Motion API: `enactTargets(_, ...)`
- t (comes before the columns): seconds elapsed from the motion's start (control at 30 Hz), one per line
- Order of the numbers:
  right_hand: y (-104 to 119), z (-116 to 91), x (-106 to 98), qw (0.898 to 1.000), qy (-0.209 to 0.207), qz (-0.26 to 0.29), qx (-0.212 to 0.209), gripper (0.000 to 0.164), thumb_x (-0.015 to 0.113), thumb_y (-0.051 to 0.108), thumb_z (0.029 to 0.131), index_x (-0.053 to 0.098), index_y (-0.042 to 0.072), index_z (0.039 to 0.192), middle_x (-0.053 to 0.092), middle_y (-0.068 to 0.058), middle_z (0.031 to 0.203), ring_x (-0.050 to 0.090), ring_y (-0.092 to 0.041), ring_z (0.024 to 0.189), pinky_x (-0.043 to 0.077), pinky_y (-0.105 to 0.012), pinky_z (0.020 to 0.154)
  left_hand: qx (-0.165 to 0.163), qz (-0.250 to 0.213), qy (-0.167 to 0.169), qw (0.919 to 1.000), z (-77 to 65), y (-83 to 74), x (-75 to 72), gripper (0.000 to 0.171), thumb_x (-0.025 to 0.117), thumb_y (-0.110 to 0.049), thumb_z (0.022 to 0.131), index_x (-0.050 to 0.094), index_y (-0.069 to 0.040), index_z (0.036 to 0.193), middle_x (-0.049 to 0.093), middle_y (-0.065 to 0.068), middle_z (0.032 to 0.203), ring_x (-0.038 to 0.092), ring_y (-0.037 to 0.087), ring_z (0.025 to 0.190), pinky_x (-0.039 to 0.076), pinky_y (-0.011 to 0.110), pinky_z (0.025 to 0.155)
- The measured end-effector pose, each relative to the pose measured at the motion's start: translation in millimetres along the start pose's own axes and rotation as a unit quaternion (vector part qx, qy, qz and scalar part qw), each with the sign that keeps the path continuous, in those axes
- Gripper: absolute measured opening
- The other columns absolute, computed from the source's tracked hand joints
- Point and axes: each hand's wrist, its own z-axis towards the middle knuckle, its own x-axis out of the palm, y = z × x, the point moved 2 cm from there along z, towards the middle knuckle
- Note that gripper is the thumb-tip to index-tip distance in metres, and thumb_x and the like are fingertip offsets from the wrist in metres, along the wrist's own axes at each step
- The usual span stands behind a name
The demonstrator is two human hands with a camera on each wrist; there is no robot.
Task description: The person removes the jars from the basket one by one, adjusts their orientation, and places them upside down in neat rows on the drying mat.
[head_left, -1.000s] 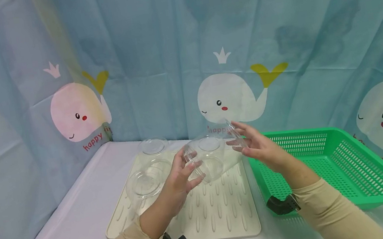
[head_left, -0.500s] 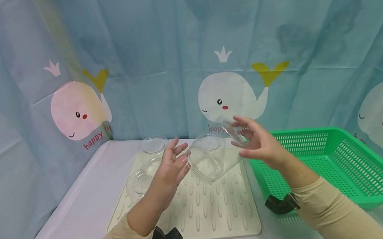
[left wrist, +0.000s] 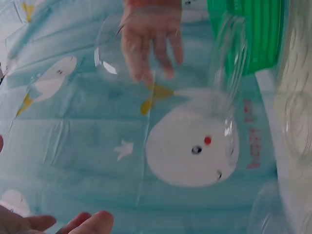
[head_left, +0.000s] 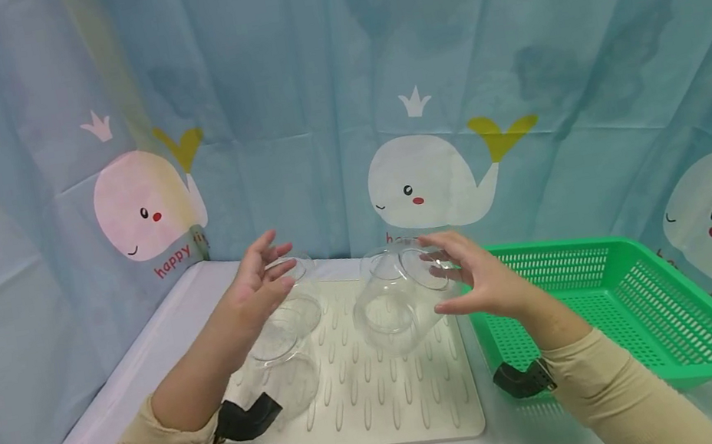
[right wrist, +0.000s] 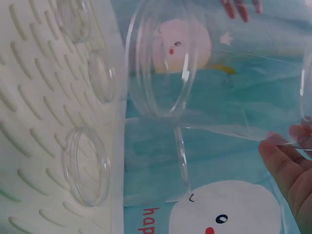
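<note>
My right hand (head_left: 479, 276) grips a clear plastic jar (head_left: 414, 304) by its base end. The jar is tilted, mouth toward the lower left, and overlaps an upside-down clear jar in the head view. In the right wrist view, the thumb and fingertips (right wrist: 273, 151) pinch the edge of the base, well away from the ringed mouth (right wrist: 161, 63). Apart from it, my left hand (head_left: 246, 301) is raised with loose fingers and holds nothing; it partly hides the clear jars on the left, such as the nearer one (head_left: 293, 379). Its fingertips (left wrist: 100, 223) enter the left wrist view low down.
Under the jars lies a cream ridged drying mat (head_left: 422, 417) on a white-covered table (head_left: 114, 415). At the right stands a green perforated basket (head_left: 629, 357), its left side close to the mat. A blue whale-print curtain (head_left: 282, 109) closes off the back and sides.
My left hand has let go of the jar's mouth end and moved left, over the jars there. Still in my right hand, the jar has turned its mouth more toward the camera.
</note>
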Motion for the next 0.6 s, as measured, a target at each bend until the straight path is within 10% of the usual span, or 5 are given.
enactTargets(0.23,-8.9,0.2,10.5,0.997,0.046,-0.032,0.043,0.085,0.077,0.014,0.072,0.029,0.012,0.142,0.03,-0.009,0.14,0.038,-0.028,0.127,0.036,-0.039,0.102,-0.015,0.113,-0.005,0.9935,-1.3,0.8,-39.5,0.063,0.042,-0.021,0.097,0.005,-0.01,0.147,0.017,0.017,0.145,0.019,0.039,0.134,0.017,0.06,0.104)
enactTargets(0.6,-18.9,2.6,22.7,0.99,0.095,-0.08,0.066,0.086,0.078,0.026,0.071,0.03,0.011,0.142,0.026,-0.002,0.144,0.042,-0.026,0.122,0.044,-0.038,0.094,-0.056,0.271,-0.027,0.9607,6.8,53.0,-100.5,0.063,0.045,-0.029,0.097,0.014,-0.007,0.146,0.027,0.021,0.144,0.028,0.042,0.13,0.03,0.06,0.098)
